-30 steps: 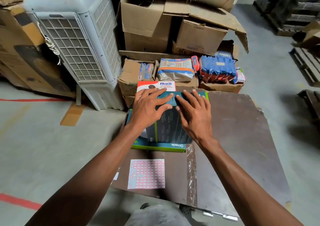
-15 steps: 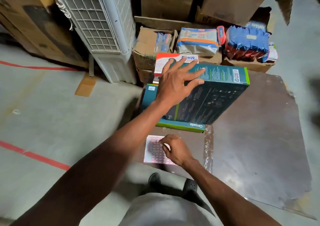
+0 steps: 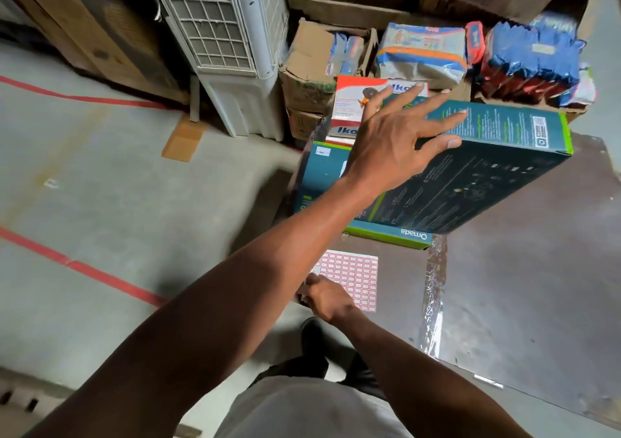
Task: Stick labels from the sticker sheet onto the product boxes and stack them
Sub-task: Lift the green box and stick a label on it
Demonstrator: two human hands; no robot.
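Note:
A dark teal product box [image 3: 470, 182] stands tilted on its edge on top of a flat teal and green box [image 3: 322, 175] marked Omada. My left hand [image 3: 389, 142] rests on the upper side of the tilted box with fingers spread, thumb against its front face. A white sheet of pink-framed stickers [image 3: 353, 279] lies on the brown board near its front edge. My right hand [image 3: 326, 298] is at the sheet's near left corner, fingers curled down onto it; my left forearm hides the fingertips. A small white label [image 3: 323, 151] sits on the flat box's far left corner.
A red and white Ikon box [image 3: 353, 108] stands behind the stack. Cardboard cartons [image 3: 305, 78] and wrapped packs [image 3: 420, 58] crowd the back. A white air cooler [image 3: 232, 44] stands at the left. The brown board [image 3: 524, 286] stretches to the right, with tape [image 3: 433, 293] across it.
My right hand left the box and dropped to the sticker sheet, then moved to its near left corner. My left hand stays on the tilted box. The camera moved closer.

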